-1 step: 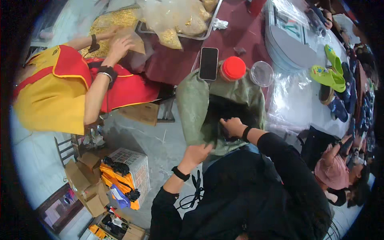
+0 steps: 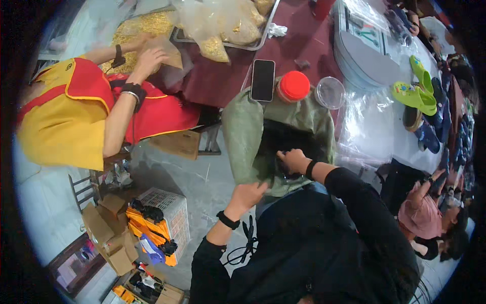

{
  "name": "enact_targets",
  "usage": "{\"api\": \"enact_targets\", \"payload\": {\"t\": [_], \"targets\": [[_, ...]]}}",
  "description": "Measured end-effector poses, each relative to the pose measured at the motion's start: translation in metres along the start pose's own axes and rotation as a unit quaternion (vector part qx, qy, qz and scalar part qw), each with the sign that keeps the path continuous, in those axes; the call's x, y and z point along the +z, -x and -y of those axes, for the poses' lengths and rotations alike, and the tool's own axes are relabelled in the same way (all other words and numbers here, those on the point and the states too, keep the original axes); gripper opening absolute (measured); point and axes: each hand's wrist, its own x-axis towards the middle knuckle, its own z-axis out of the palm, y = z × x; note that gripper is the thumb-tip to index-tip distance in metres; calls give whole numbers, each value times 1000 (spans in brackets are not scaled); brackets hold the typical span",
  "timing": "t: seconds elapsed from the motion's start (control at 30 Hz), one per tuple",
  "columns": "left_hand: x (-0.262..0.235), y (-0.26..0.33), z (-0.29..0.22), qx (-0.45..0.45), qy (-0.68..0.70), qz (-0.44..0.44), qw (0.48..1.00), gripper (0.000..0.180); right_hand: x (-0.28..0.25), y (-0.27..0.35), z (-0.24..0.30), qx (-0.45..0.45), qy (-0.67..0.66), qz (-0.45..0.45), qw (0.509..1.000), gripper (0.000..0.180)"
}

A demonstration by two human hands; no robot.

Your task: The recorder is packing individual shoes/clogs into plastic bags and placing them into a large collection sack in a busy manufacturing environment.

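A green woven-looking sack (image 2: 240, 134) hangs open in front of me at the table's edge, its inside dark. At the sack's near left rim is my left hand (image 2: 246, 197), closed on the edge of the green material. My right hand (image 2: 294, 161) reaches into the mouth of the sack. Its fingers are curled together over something dark that I cannot make out. Beyond the sack lie a black-screened phone (image 2: 262, 80), a jar with a red lid (image 2: 294, 86) and a clear round plastic container (image 2: 330, 93), all near the table's edge.
On the left, a person in a yellow and red vest (image 2: 66, 121) handles a clear bag (image 2: 168, 53) by loose yellow grains (image 2: 129, 35). A metal tray (image 2: 258, 42) carries filled bags. Green clogs (image 2: 415, 97) are at right; cardboard boxes (image 2: 104, 223) and a white crate (image 2: 174, 215) stand lower left.
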Motion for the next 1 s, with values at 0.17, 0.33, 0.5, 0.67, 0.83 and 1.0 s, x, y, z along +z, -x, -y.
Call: {"api": "enact_targets", "payload": {"t": [0.17,0.33,0.5,0.67,0.83,1.0], "targets": [[-5,0,-5,16,-26,2,1000,22,9,-1,15,-101,129,-80,983,60],[0,1,-4,35,-46,8,998,26,18,-2,13,-236,218,-237,917,40],[-4,-3,-6,59,-75,-31,995,12,13,9,15,-57,219,68,972,32],[-7,-10,-11,73,-64,-21,995,18,15,15,-8,-39,73,73,994,25],[-10,-14,-2,87,-84,-26,992,20,37,26,-37,-47,-97,190,976,27],[-10,-19,11,29,-101,-5,994,25,58,46,-55,5,-132,221,966,32]]}}
